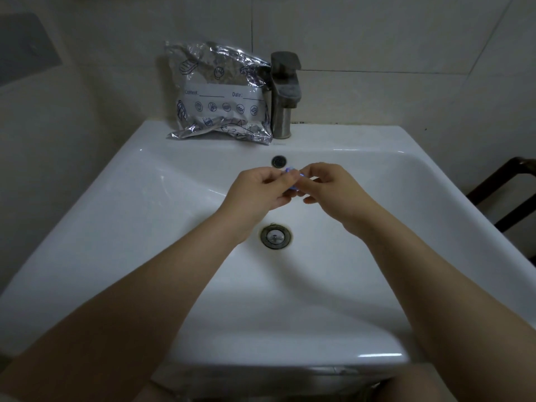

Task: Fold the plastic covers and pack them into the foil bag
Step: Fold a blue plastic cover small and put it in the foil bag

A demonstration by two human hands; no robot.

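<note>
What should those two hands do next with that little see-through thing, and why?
Probably carry the plastic cover back to the foil bag. Left hand and right hand pinch it small over the sink, while the bag stands beside the tap.

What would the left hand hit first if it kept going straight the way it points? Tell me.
The left hand points right, and the right hand is first in that line. The two already meet on the small folded plastic cover pinched between them above the sink. Depth is hard to judge.
</note>
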